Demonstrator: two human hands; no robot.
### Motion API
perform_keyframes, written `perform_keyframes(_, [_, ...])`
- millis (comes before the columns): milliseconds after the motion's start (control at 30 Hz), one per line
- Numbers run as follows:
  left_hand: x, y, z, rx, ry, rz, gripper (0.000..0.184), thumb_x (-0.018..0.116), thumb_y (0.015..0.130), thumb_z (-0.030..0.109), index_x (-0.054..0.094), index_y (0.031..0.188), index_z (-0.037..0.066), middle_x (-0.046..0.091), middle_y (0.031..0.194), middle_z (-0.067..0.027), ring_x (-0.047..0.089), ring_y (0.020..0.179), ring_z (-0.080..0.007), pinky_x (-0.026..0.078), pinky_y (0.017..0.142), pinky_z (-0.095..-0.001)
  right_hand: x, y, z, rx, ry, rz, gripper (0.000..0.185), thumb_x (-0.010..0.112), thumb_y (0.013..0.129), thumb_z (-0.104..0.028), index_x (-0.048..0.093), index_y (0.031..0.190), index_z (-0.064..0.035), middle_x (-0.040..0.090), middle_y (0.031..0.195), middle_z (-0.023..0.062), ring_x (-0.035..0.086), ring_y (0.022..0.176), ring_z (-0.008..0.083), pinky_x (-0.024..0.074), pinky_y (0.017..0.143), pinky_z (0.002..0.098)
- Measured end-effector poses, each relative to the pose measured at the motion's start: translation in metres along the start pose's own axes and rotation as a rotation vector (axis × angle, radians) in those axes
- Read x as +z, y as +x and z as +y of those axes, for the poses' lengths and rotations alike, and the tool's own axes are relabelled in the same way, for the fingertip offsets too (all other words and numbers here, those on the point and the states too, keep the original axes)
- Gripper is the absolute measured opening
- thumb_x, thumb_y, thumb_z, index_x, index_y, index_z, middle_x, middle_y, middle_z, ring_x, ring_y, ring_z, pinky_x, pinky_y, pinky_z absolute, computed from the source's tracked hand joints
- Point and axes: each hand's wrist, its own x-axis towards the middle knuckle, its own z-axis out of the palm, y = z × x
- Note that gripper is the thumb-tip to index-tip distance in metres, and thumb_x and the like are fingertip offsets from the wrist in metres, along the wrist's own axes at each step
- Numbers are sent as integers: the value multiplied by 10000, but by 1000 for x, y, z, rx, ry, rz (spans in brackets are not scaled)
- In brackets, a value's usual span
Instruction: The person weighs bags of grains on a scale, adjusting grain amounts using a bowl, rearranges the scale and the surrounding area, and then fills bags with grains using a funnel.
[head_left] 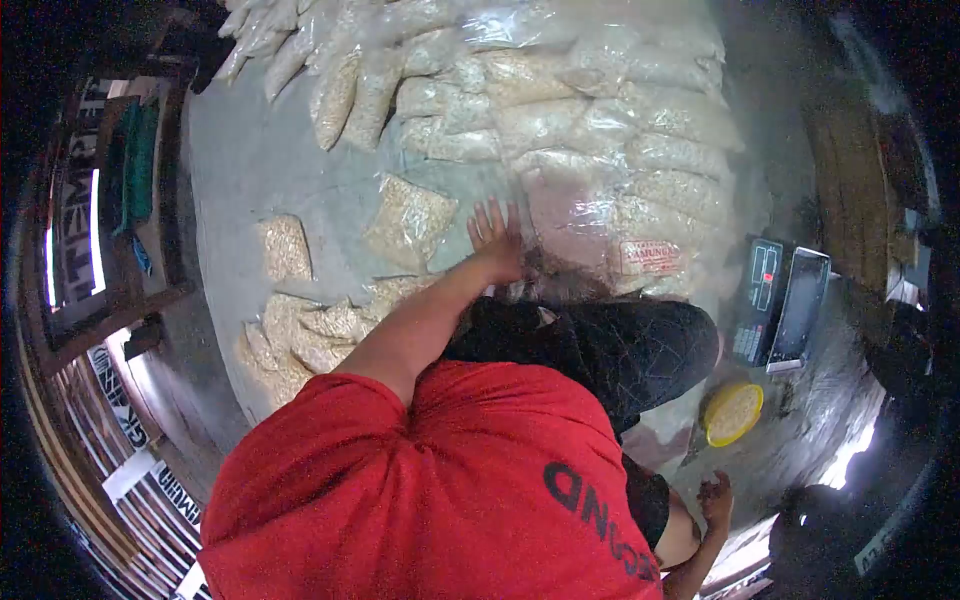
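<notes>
My left hand (495,240) is open, its fingers spread over a sheet of clear plastic on the floor. Just left of it lies a clear plastic bag of pale, puffed-looking pieces (412,222). Against its right side is a pinkish plastic sheet or bag (575,215), and past that a red printed label (650,257) shows on the plastic. Low on the right, my right hand (715,500) hangs in the air with loosely curled, parted fingers and nothing visible in it. A yellow bowl (735,415) of pale pieces stands beyond it.
Filled bags (560,125) are piled in rows ahead. More bags (300,345) lie at the left, with a single bag (286,248) behind them. On the right stands a digital scale (795,310). My bent leg (600,350) crosses between the hands.
</notes>
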Motion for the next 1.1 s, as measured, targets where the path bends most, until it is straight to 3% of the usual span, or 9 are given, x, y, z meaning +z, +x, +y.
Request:
perform_keyframes(67, [-5, -7, 0, 15, -3, 26, 1502, 838, 686, 661, -207, 1610, 104, -319, 1616, -313, -268, 1468, -589, -70, 1171, -718, -7, 7, -28, 235, 117, 84, 457, 618, 1005, -160, 480, 1408, 4, 608, 684, 22, 606, 647, 144, 515, 618, 317])
perform_keyframes(233, [-67, -11, -82, 393, -335, 203, 465, 708, 923, 336, 668, 1287, 50, 602, 1397, -228, 613, 1205, -422, 460, 1089, -422, -6, -8, -59, 250, 270, 156, 457, 639, 981, -132, 501, 1399, -6, 627, 758, 70, 596, 668, 158, 516, 636, 326])
perform_keyframes(267, [-108, -35, -85, 279, -244, 286, 423, 675, 936, 302, 665, 1286, 65, 634, 1346, -207, 593, 1208, -423, 455, 1082, -447, -3, -12, -60, 260, 271, 163, 442, 646, 967, -121, 526, 1380, -20, 639, 824, 117, 586, 684, 179, 521, 670, 343])
perform_keyframes(367, [-91, -32, -178, -161, 67, 860, 430, 603, 945, 334, 663, 1258, 46, 644, 1266, -257, 566, 1249, -397, 443, 1080, -464, 23, -26, -30, 211, 315, 192, 476, 593, 957, -58, 487, 1417, -2, 652, 811, 50, 615, 663, 142, 512, 613, 282])
perform_keyframes(467, [-40, -12, -262, -440, 139, 532, 425, 631, 943, 338, 649, 1163, -26, 647, 1223, -295, 629, 1130, -456, 497, 989, -517, 52, -29, 31, 82, 202, 169, 458, 583, 953, -50, 494, 1400, -7, 660, 841, 60, 622, 690, 148, 518, 619, 293])
perform_keyframes(733, [-78, -62, -233, -256, -309, 544, 274, 599, 952, 292, 701, 1014, 45, 716, 929, -236, 703, 929, -420, 552, 803, -476, 47, -47, -11, 331, 189, 63, 402, 573, 970, -34, 504, 1367, -27, 671, 869, 65, 623, 735, 145, 525, 640, 317])
perform_keyframes(933, [-61, -77, -413, -308, -114, 699, 323, 685, 892, 332, 703, 972, 19, 709, 920, -239, 709, 923, -415, 556, 787, -479, 32, -39, -34, 305, 485, 124, 422, 539, 950, -19, 502, 1370, -27, 679, 857, 76, 620, 695, 144, 508, 626, 303])
perform_keyframes(1033, [-77, -116, -333, -780, -28, 592, 576, 775, 794, 435, 643, 1130, -14, 677, 1022, -237, 687, 1016, -419, 547, 853, -505, 30, -34, -29, 327, 369, 57, 435, 541, 933, -15, 506, 1367, -26, 669, 836, 69, 620, 682, 144, 509, 617, 296])
perform_keyframes(1100, [-81, -147, -223, -214, 144, 502, 835, 801, 783, 467, 506, 1393, -21, 585, 1319, -259, 570, 1262, -437, 502, 989, -528, 22, -33, -45, 342, 353, 42, 432, 560, 928, -16, 512, 1357, -25, 659, 806, 64, 614, 668, 140, 509, 606, 292])
